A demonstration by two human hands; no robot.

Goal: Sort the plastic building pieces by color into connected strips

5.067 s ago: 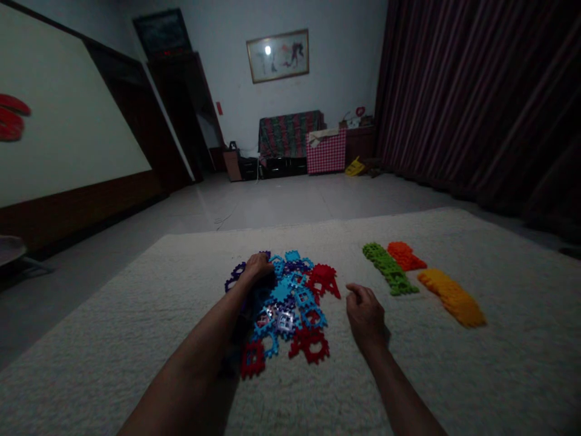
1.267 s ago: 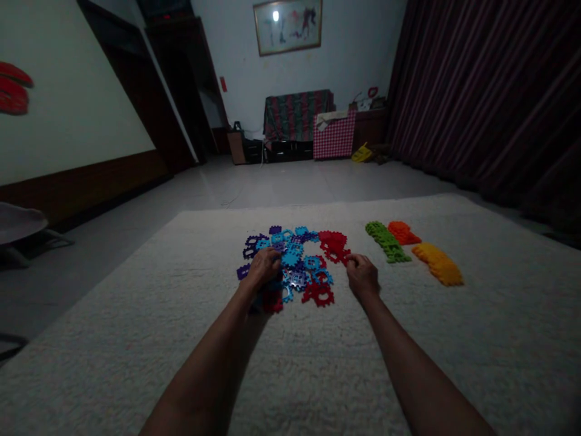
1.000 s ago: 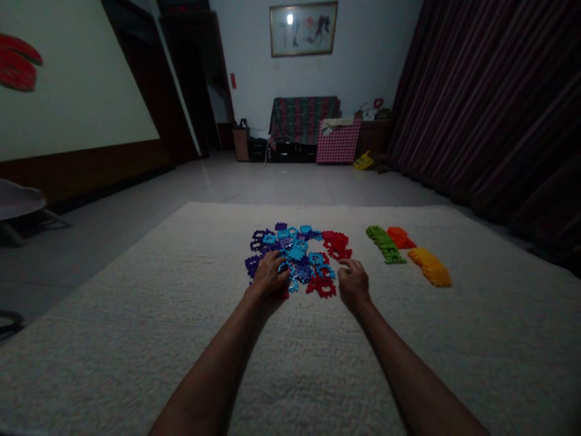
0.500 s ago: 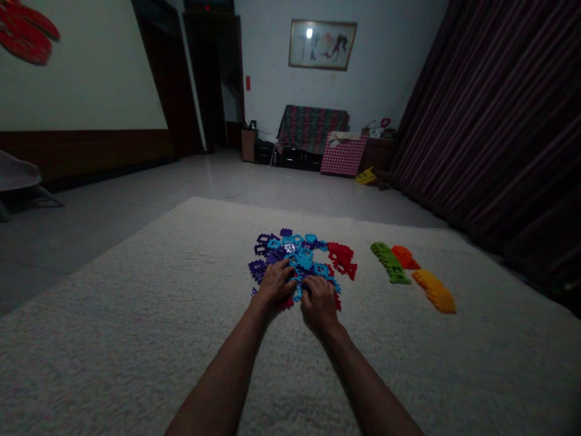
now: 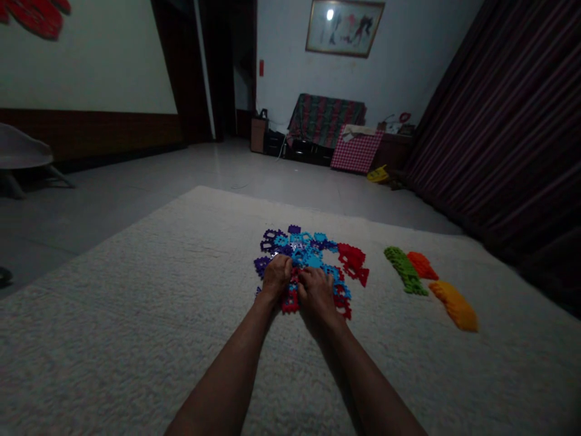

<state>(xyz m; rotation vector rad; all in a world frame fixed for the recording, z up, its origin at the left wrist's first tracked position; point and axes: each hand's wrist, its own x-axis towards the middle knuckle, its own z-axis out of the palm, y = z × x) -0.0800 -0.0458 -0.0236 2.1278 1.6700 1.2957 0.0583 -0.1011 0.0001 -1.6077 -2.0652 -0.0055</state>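
My fingers (image 5: pixel 287 263) are bent inward on both hands, low over the near side of a pile of toothed pieces (image 5: pixel 313 260); I cannot tell whether either hand is gripping one. My left hand (image 5: pixel 276 278) and my right hand (image 5: pixel 318 292) sit close together, with a red piece (image 5: pixel 290 300) showing between them, nearer me. Around my hands the pile spreads out flat on the pale mat (image 5: pixel 181 327): dark purple pieces (image 5: pixel 262 265) mostly to the left and back, light blue ones through the middle, and red pieces (image 5: pixel 352 257) along the right. Farther right, apart from the pile, lie a green row (image 5: pixel 405 270), an orange clump (image 5: pixel 422 265) just beside it, and a yellow-orange row (image 5: pixel 455 306) nearer me. Beyond the mat is the grey floor (image 5: pixel 158 189), then a checked cloth (image 5: pixel 357 148) at the far wall; a dark curtain (image 5: pixel 481 133) hangs at the right.
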